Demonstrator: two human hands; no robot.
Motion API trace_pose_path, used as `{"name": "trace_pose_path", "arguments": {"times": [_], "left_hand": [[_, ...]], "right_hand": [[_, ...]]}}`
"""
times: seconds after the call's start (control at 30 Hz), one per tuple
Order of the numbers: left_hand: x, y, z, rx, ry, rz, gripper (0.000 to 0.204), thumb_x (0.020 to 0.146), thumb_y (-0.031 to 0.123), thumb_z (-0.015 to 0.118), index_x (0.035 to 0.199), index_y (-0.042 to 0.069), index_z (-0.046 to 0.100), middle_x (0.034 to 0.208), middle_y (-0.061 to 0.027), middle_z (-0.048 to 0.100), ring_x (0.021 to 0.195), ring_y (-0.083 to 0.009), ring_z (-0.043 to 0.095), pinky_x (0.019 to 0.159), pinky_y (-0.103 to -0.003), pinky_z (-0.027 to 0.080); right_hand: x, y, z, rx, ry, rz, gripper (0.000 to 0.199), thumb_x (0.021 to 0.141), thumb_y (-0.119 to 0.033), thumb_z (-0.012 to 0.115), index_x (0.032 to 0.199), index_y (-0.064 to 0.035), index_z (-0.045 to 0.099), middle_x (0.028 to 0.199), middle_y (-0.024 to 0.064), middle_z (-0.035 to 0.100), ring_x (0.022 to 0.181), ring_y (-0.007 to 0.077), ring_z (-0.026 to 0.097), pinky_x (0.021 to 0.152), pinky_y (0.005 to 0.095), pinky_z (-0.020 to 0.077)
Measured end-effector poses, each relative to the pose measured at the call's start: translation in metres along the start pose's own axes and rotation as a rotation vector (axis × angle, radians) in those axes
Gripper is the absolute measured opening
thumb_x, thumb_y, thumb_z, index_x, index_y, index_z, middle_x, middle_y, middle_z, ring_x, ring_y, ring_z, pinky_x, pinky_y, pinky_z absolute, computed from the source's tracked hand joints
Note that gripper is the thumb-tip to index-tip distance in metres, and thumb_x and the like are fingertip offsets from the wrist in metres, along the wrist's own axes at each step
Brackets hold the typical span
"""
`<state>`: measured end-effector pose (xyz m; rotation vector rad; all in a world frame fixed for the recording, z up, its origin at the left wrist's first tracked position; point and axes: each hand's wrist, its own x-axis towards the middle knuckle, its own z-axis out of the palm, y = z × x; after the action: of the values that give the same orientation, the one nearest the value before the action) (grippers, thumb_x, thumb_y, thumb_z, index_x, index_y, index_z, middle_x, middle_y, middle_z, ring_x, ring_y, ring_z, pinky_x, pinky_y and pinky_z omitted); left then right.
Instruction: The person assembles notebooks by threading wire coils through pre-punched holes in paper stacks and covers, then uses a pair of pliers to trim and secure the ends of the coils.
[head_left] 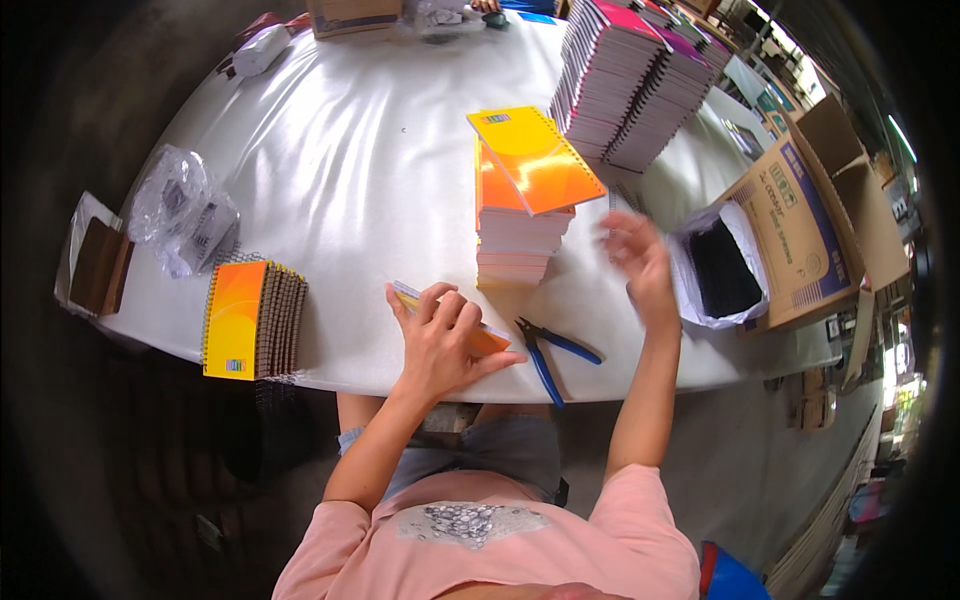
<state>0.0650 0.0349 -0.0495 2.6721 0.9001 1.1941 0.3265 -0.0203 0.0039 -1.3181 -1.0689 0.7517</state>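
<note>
left hand point(440, 338) pinching orange booklet point(489, 343) near worktop's point(350, 250) front edge; right hand point(640, 258) blurred, can't tell if holding anything. best keep booklet squared, clear of blue-handled pliers point(541, 362) beside it.

Smooth, glossy card seems to cover the stacked orange notebooks point(540, 165), which throw back a bright sheen above matt paper edges, and the held notebook point(490, 342) shows a smooth orange face, while dark, metal-looking coils run along the spiral notebooks point(235, 315). The white table covering point(340, 200) looks like shiny, rippled plastic, the clear bag point(185, 210) is crinkled glossy film, and the carton point(795, 220) is matt cardboard. Smooth blue plastic-looking grips sheathe the dark metal pliers point(542, 368); the pink shirt point(590, 545) is soft matt cloth.
</note>
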Motion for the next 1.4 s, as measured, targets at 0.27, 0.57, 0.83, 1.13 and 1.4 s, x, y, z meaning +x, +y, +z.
{"name": "trace_pose_path", "arguments": {"times": [0.27, 0.57, 0.83, 1.13, 1.4], "left_hand": [[0.004, 0.003, -0.003, 0.087, 0.079, -0.148, 0.054, 0.054, 0.051, 0.077, 0.077, 0.010, 0.051, 0.095, -0.0079, 0.048, 0.096, -0.0269, 0.043, 0.083, -0.053, 0.023], [-0.010, -0.006, -0.001, 0.108, 0.144, -0.118, 0.046, 0.055, 0.045, 0.074, 0.072, 0.012, 0.048, 0.090, -0.0048, 0.047, 0.093, -0.0275, 0.042, 0.080, -0.050, 0.026], [-0.016, -0.005, 0.001, 0.073, 0.205, -0.078, 0.048, 0.053, 0.051, 0.075, 0.072, 0.015, 0.050, 0.088, -0.0019, 0.049, 0.090, -0.0242, 0.045, 0.080, -0.047, 0.026], [-0.017, -0.005, -0.003, 0.094, 0.226, -0.153, 0.046, 0.052, 0.049, 0.074, 0.075, 0.016, 0.051, 0.087, -0.0012, 0.048, 0.093, -0.0221, 0.046, 0.083, -0.048, 0.024], [-0.012, 0.002, 0.001, 0.076, 0.177, -0.192, 0.047, 0.050, 0.045, 0.072, 0.077, 0.014, 0.049, 0.086, -0.0022, 0.045, 0.093, -0.0240, 0.044, 0.085, -0.053, 0.024]], "right_hand": [[0.117, 0.120, -0.051, -1.115, 0.313, 0.089, 0.052, 0.077, -0.012, 0.063, 0.126, -0.0051, 0.048, 0.109, 0.0245, 0.055, 0.103, 0.0375, 0.054, 0.091, 0.0424, 0.0422], [0.020, -0.003, -0.012, -0.314, 0.431, -0.149, 0.043, 0.092, -0.001, 0.045, 0.134, -0.0062, 0.045, 0.111, 0.0093, 0.051, 0.070, 0.0083, 0.046, 0.061, 0.0202, 0.0419], [-0.085, -0.013, 0.063, -0.261, -0.168, -0.069, 0.018, 0.088, -0.005, 0.057, 0.103, -0.0029, 0.067, 0.085, 0.0012, 0.058, 0.070, 0.0085, 0.050, 0.060, 0.0224, 0.0415], [-0.076, -0.007, 0.100, -0.504, -0.189, -0.231, 0.020, 0.081, 0.002, 0.061, 0.099, -0.0049, 0.068, 0.089, 0.0069, 0.060, 0.079, 0.0175, 0.057, 0.070, 0.0283, 0.0469], [-0.080, -0.002, 0.088, -0.317, -0.334, -0.028, 0.019, 0.087, -0.001, 0.056, 0.104, -0.0052, 0.065, 0.087, 0.0060, 0.059, 0.067, 0.0128, 0.055, 0.060, 0.0257, 0.0439]]}}
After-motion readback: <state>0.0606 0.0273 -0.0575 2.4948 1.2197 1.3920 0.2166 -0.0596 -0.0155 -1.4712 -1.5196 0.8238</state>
